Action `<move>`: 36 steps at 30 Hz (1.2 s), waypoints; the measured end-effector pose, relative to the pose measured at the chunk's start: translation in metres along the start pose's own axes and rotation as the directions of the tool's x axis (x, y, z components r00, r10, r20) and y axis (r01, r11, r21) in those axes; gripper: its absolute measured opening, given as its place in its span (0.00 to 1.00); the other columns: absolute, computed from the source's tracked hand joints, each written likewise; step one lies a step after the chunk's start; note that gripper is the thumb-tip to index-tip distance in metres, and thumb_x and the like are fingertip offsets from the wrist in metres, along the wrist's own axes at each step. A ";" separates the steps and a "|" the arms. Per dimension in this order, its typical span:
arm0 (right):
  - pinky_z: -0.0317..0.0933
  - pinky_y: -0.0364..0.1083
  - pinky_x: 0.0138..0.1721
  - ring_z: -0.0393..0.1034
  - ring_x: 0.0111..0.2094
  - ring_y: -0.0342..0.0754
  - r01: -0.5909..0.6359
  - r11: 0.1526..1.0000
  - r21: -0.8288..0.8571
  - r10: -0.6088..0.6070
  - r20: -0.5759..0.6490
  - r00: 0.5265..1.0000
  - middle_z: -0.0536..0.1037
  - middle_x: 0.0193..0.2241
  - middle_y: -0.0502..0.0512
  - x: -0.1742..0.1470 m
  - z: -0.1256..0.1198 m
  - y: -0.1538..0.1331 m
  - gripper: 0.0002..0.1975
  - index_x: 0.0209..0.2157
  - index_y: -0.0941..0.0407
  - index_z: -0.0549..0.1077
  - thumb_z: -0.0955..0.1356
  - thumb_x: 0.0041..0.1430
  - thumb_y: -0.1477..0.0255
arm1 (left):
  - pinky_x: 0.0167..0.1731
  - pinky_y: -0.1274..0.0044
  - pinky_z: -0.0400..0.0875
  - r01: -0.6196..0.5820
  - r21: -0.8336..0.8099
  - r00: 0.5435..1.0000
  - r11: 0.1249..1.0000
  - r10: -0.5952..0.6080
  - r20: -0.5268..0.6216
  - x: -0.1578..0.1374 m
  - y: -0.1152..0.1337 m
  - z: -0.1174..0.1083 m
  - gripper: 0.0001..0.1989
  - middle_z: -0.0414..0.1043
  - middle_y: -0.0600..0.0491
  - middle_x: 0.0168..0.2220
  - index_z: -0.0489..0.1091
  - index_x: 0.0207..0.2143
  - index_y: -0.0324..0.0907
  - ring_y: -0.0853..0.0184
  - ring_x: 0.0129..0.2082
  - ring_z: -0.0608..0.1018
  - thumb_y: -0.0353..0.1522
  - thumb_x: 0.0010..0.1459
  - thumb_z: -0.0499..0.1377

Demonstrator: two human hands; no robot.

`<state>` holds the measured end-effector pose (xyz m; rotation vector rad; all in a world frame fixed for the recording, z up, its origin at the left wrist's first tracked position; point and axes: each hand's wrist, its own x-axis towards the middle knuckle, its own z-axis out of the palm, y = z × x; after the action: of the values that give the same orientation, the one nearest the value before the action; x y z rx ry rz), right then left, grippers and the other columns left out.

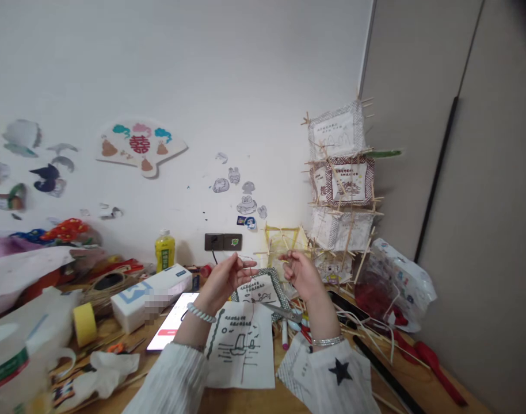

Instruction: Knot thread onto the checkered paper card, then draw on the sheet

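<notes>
Above the desk, my left hand (232,275) has thumb and index finger pinched on a thin red thread (252,315). The thread loops by the fingertips and hangs down in front of a white sheet (256,371) with a drawn sailboat and lettering. My right hand (304,275) is raised opposite, fingers bent and fingertips close together; what they hold, if anything, is too fine to make out. Between and beyond the hands lies a drawing with a green patterned border (280,287). Scissors (286,313) lie just under the right hand.
A tiered stick-and-paper lantern (345,184) stands at the right against the wall. A phone (170,325), white box (153,296), yellow tape roll (84,325) and yellow bottle (165,251) are to the left. A plastic bag (401,282) and red-handled tool (439,374) lie at the right.
</notes>
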<state>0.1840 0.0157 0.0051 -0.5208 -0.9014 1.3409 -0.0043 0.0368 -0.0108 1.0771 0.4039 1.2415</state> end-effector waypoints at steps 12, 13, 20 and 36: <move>0.50 0.36 0.14 0.53 0.12 0.36 -0.071 0.979 0.192 0.070 0.012 0.997 0.75 0.22 0.52 0.000 -0.001 -0.005 0.03 0.23 0.56 0.60 0.60 0.48 0.76 | 0.20 0.80 0.67 -0.020 0.090 0.998 0.996 0.014 0.061 -0.004 0.005 -0.001 0.16 0.73 0.48 0.30 0.59 0.21 0.38 0.73 0.18 0.73 0.39 0.52 0.57; 0.50 0.36 0.14 0.53 0.12 0.36 -0.074 0.975 0.207 0.073 0.008 0.997 0.74 0.21 0.51 0.000 -0.002 -0.006 0.02 0.23 0.56 0.60 0.60 0.48 0.75 | 0.20 0.79 0.67 -0.018 0.104 0.998 0.994 0.012 0.060 -0.004 0.005 -0.001 0.17 0.73 0.48 0.30 0.57 0.20 0.38 0.73 0.18 0.72 0.40 0.52 0.57; 0.47 0.36 0.15 0.52 0.13 0.36 -0.076 0.981 0.181 0.071 0.035 0.997 0.62 0.14 0.44 0.003 -0.006 -0.004 0.03 0.23 0.56 0.59 0.61 0.46 0.74 | 0.18 0.79 0.65 -0.121 0.150 0.991 0.981 0.110 0.075 -0.006 0.005 0.001 0.18 0.73 0.49 0.35 0.55 0.19 0.39 0.75 0.16 0.71 0.41 0.53 0.55; 0.52 0.41 0.26 0.60 0.24 0.41 0.256 0.511 -0.821 0.025 0.312 0.950 0.69 0.20 0.48 -0.013 0.024 0.017 0.10 0.27 0.59 0.74 0.67 0.47 0.66 | 0.25 0.77 0.67 -0.174 0.352 0.984 0.920 0.174 0.032 -0.011 0.010 0.009 0.22 0.73 0.48 0.23 0.71 0.41 0.34 0.69 0.20 0.73 0.43 0.52 0.55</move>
<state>0.1555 0.0021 0.0024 -1.0179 -1.8469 0.7498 -0.0070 0.0227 -0.0013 1.4458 0.5561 1.3567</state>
